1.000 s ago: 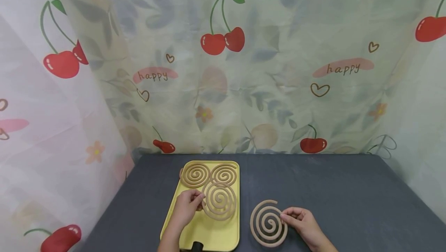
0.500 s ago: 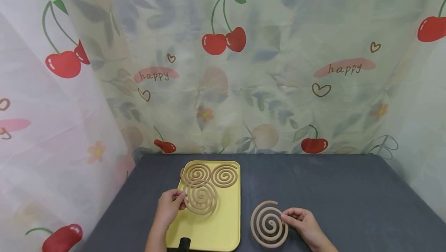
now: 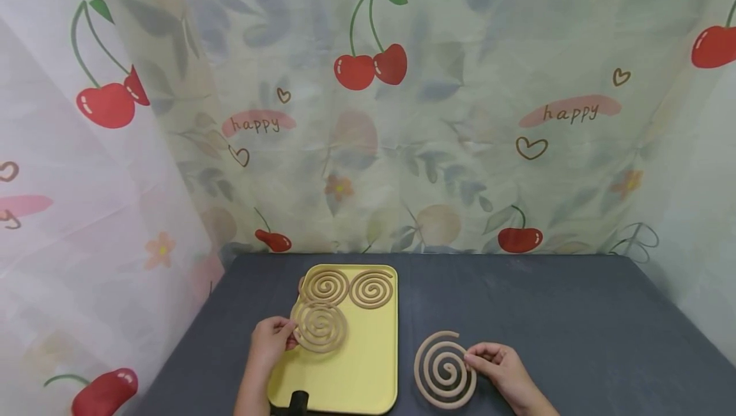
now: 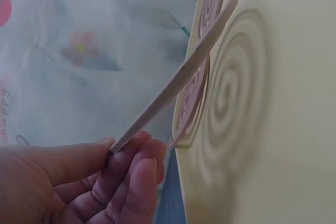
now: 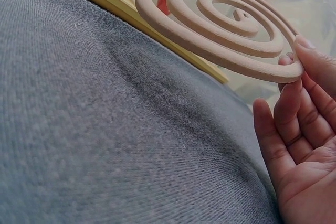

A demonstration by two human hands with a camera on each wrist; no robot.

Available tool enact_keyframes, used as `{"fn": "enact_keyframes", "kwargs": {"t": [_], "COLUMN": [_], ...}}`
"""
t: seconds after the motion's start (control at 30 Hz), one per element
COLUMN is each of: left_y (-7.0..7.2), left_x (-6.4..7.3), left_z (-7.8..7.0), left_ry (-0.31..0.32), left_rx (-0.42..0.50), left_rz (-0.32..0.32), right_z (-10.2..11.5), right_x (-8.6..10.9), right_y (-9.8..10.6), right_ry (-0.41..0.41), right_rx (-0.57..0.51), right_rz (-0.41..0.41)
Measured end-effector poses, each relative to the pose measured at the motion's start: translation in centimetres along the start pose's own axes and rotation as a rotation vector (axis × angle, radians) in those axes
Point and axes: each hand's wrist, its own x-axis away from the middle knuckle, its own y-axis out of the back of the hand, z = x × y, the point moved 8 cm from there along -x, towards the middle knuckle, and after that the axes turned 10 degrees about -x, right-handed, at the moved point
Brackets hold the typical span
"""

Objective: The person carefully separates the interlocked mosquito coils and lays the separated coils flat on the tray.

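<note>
My left hand (image 3: 270, 342) pinches the rim of a tan spiral mosquito coil (image 3: 319, 324) between thumb and fingers. The left wrist view has this coil (image 4: 178, 77) edge-on and tilted, raised above the yellow tray (image 3: 368, 358), on which its shadow falls. Two flat mosquito coils lie at the tray's far end, the left one (image 3: 326, 285) partly overlapped in view by the held coil and the right one (image 3: 370, 288) in the far right corner. To the right of the tray, my right hand (image 3: 503, 371) pinches another mosquito coil (image 5: 210, 53) by its edge, above the dark cloth.
A dark grey cloth (image 3: 546, 314) covers the table. Behind it hangs a curtain (image 3: 448, 147) printed with cherries, and more curtain stands on either side. A black object (image 3: 298, 401) shows beside my left forearm at the tray's near edge.
My left hand has carried its mosquito coil leftward over the tray, away from the right side, uncovering the far right coil fully. My right hand and its coil stay almost still.
</note>
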Motion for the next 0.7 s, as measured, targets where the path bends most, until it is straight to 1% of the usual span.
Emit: {"fn": "enact_keyframes", "kwargs": {"t": [0.2,0.5,0.63,0.7], "left_y": [0.1,0.8,0.8,0.9], "left_x": [0.0,0.2,0.2,0.2], "left_z": [0.4,1.0,1.3,1.5], "left_ry": [0.0,0.011,0.03,0.04], "left_rx": [-0.005,-0.022,-0.028,-0.047], "left_rz": [0.003,-0.021,-0.031,-0.037], "right_z": [-0.1,0.0,0.1,0.0], "right_x": [-0.1,0.0,0.0,0.0], "right_y": [-0.1,-0.2,-0.2,-0.2], "right_ry": [0.005,0.012,0.014,0.009], "right_rx": [-0.003,0.001,0.002,0.001], "right_rz": [0.026,0.04,0.037,0.035]}}
